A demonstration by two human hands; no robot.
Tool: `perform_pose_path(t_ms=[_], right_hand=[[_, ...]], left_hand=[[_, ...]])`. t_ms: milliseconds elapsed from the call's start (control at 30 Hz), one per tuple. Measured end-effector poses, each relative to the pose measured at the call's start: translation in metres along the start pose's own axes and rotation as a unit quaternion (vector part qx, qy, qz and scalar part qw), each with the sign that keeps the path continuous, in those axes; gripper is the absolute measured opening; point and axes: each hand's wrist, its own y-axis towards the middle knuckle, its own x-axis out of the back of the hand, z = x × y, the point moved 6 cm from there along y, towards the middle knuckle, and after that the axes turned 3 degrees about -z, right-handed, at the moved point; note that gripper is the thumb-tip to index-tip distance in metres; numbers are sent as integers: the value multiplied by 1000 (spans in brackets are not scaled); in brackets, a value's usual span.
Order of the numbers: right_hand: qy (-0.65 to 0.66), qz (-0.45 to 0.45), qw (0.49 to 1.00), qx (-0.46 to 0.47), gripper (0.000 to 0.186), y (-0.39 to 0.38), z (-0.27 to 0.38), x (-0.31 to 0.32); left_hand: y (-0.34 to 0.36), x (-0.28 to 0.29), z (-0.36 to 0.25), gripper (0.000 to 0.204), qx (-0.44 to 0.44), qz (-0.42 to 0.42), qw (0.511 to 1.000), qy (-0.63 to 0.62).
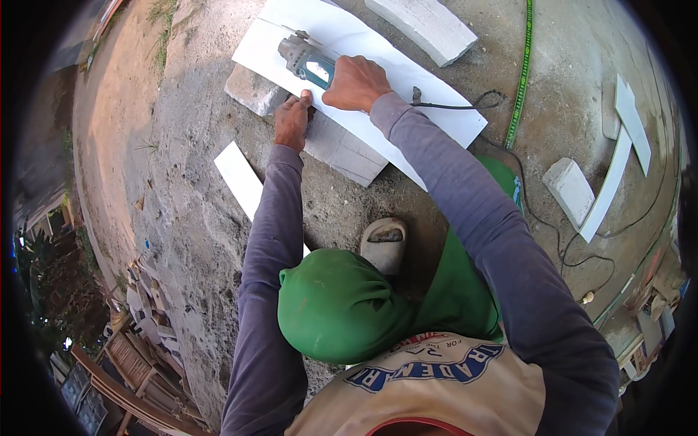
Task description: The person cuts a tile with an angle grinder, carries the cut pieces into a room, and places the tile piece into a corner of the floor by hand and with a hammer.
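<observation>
A large white tile [429, 94] lies on grey blocks [342, 149] on the concrete ground. On the tile sits a blue-and-grey angle grinder [305, 62], and my right hand [356, 82] is closed around its body. My left hand [292, 120] presses down on the tile's near edge, just beside the grinder. The grinder's black cable [454, 105] trails off to the right across the tile. Both arms wear grey-purple long sleeves.
A narrow white tile strip [240, 178] lies on the ground to the left. A grey block [425, 25] lies beyond the tile. A small block [571, 190], white strips [618, 156] and a green tape measure [522, 76] are at right. Stacked debris fills the lower left.
</observation>
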Motion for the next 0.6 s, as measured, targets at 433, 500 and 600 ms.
perform_pose_path(t_ms=[433,500,600], right_hand=[[-47,-1,999,-18,40,10,1,-6],[-44,-1,999,-21,45,14,4,-6],[-51,-13,999,-11,50,25,12,-10]], left_hand=[[-7,-4,-6,23,-24,-17,1000,-10],[-10,-7,-8,23,-28,-22,999,-19],[-11,-4,-10,23,-34,-23,999,-3]])
